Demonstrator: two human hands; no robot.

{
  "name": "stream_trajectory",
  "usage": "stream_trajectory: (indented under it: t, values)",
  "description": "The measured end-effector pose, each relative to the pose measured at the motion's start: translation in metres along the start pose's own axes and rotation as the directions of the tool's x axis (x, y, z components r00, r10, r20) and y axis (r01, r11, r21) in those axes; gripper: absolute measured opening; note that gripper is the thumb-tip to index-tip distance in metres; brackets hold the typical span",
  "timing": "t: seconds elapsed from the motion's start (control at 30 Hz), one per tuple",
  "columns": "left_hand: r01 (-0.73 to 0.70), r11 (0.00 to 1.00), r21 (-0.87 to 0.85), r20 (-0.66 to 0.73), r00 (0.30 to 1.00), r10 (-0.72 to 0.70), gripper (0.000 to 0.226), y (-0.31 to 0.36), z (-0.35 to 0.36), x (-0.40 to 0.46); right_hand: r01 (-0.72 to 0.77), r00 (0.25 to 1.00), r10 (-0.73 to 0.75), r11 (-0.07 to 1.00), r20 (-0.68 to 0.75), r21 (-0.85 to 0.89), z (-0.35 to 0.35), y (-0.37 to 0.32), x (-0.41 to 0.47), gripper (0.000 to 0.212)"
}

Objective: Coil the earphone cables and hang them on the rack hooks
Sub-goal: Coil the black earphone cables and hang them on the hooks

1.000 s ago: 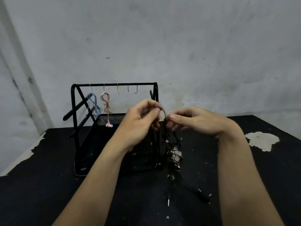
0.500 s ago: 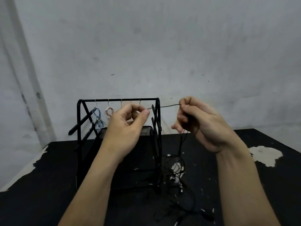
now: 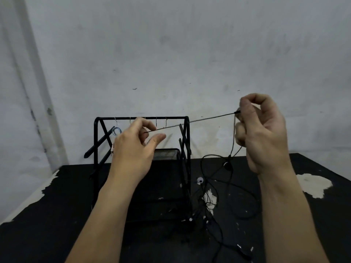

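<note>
Black earphone cable [image 3: 191,121]: thin, stretched taut in the air between both hands, rising from left to right; it passes in front of the rack's right post.
Loose cable [image 3: 230,188]: the rest hangs down from the right hand and lies in tangled loops on the table, just right of the rack.
Left hand [image 3: 133,149]: fingers curled round the cable's left end, thumb held out away from it.
Right hand [image 3: 260,130]: raised higher, thumb and forefinger pinching the cable, other fingers curled.
Rack [image 3: 141,118]: black metal frame on the far left of the table, with small wire hooks along its top bar.
Blue coil [image 3: 116,131]: hangs on the leftmost hook, partly hidden by the left hand.
Mesh basket [image 3: 167,154]: inside the rack, behind the left hand.
Table [image 3: 57,215]: black, the surface chipped to pale patches at the left edge and far right.
Wall [image 3: 171,54]: grey, stained, behind everything.
</note>
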State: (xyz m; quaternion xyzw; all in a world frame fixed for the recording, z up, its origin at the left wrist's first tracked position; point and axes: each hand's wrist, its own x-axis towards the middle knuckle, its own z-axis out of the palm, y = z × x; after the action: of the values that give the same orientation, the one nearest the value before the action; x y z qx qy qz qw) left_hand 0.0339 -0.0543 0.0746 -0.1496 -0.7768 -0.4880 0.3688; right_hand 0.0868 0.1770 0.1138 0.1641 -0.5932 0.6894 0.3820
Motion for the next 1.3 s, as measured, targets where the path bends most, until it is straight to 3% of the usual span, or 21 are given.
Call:
stream_trajectory:
  t: [0.1,0.17,0.2,0.23,0.3,0.33,0.37,0.47,0.5,0.57,0.63,0.7,0.8,0.9,0.93,1.03,1.1,1.17,1.23,1.3]
  values:
    - [-0.049,0.994,0.1,0.051,0.998,0.044,0.021,-0.013,-0.002,0.005,-0.006,0.994,0.011,0.999,-0.113,0.042,-0.004,-0.004,0.003,0.013]
    - [0.018,0.997,0.074,0.04,0.999,-0.021,0.01,-0.019,-0.004,0.008,-0.013,0.992,0.024,0.996,-0.125,0.089,-0.007,-0.003,0.005,0.015]
    - [0.103,0.995,-0.014,0.065,0.993,-0.102,0.001,-0.018,-0.004,0.008,-0.031,0.992,0.045,0.992,-0.117,0.125,-0.008,-0.001,0.006,0.015]
    - [0.22,0.965,-0.143,0.115,0.972,-0.204,0.014,-0.014,-0.005,0.007,-0.057,0.993,0.072,0.987,-0.095,0.149,-0.009,0.001,0.006,0.015]
    - [0.482,0.774,-0.411,0.344,0.868,-0.358,0.035,-0.004,-0.004,0.004,-0.138,0.99,0.135,0.984,0.028,0.117,-0.011,0.004,0.007,0.016]
    - [0.555,0.709,-0.435,0.437,0.819,-0.373,0.04,0.001,-0.003,0.001,-0.191,0.975,0.183,0.98,0.128,0.06,-0.012,0.006,0.006,0.018]
    - [0.581,0.707,-0.403,0.502,0.786,-0.36,0.039,0.003,-0.002,-0.001,-0.241,0.944,0.236,0.97,0.229,-0.006,-0.012,0.007,0.004,0.022]
    - [0.523,0.826,-0.211,0.597,0.738,-0.315,0.015,0.004,0.004,-0.007,-0.318,0.858,0.326,0.944,0.397,-0.087,-0.006,0.01,-0.003,0.026]
    - [0.45,0.885,-0.119,0.641,0.716,-0.278,0.022,-0.002,0.007,-0.008,-0.33,0.852,0.338,0.94,0.399,-0.091,-0.003,0.011,-0.004,0.032]
    - [0.212,0.972,0.102,0.75,0.626,-0.215,0.057,-0.014,0.007,-0.01,-0.335,0.847,0.355,0.934,0.395,-0.122,0.002,0.013,-0.006,0.037]
    - [0.075,0.99,0.121,0.799,0.584,-0.142,0.099,-0.015,0.007,-0.013,-0.327,0.827,0.365,0.931,0.427,-0.162,0.004,0.014,-0.006,0.033]
    - [0.22,0.967,-0.126,0.803,0.596,-0.031,0.108,-0.006,0.012,-0.018,-0.32,0.777,0.383,0.924,0.499,-0.21,0.008,0.014,-0.009,0.031]
    - [0.431,0.818,-0.381,0.76,0.65,0.012,0.073,0.008,0.029,-0.025,-0.298,0.747,0.386,0.922,0.542,-0.246,0.015,0.017,-0.012,0.03]
    - [0.344,0.848,-0.402,0.679,0.734,0.024,0.024,0.013,0.035,-0.025,-0.303,0.769,0.4,0.915,0.499,-0.267,0.013,0.019,-0.01,0.024]
    - [0.356,0.827,-0.435,0.619,0.785,-0.012,0.018,0.012,0.033,-0.023,-0.323,0.762,0.423,0.905,0.49,-0.278,0.01,0.019,-0.009,0.022]
    - [0.429,0.612,-0.664,0.423,0.891,-0.166,0.025,0.015,0.019,-0.01,-0.383,0.703,0.484,0.875,0.522,-0.295,-0.006,0.017,-0.004,0.031]
    - [0.38,0.465,-0.8,0.315,0.925,-0.213,0.025,0.013,0.007,0.0,-0.32,0.603,0.538,0.84,0.589,-0.439,-0.018,0.016,-0.003,0.027]
    - [0.325,0.416,-0.849,0.236,0.939,-0.251,0.025,0.01,0.0,0.005,-0.261,0.499,0.592,0.799,0.633,-0.541,-0.025,0.014,-0.005,0.024]
    - [0.345,0.452,-0.823,0.236,0.93,-0.281,0.026,0.006,-0.001,0.006,-0.361,0.543,0.585,0.811,0.602,-0.461,-0.027,0.014,-0.004,0.02]
    - [0.449,0.601,-0.662,0.333,0.894,-0.3,0.028,0.001,0.005,0.003,-0.473,0.671,0.507,0.855,0.54,-0.214,-0.021,0.01,-0.004,0.016]
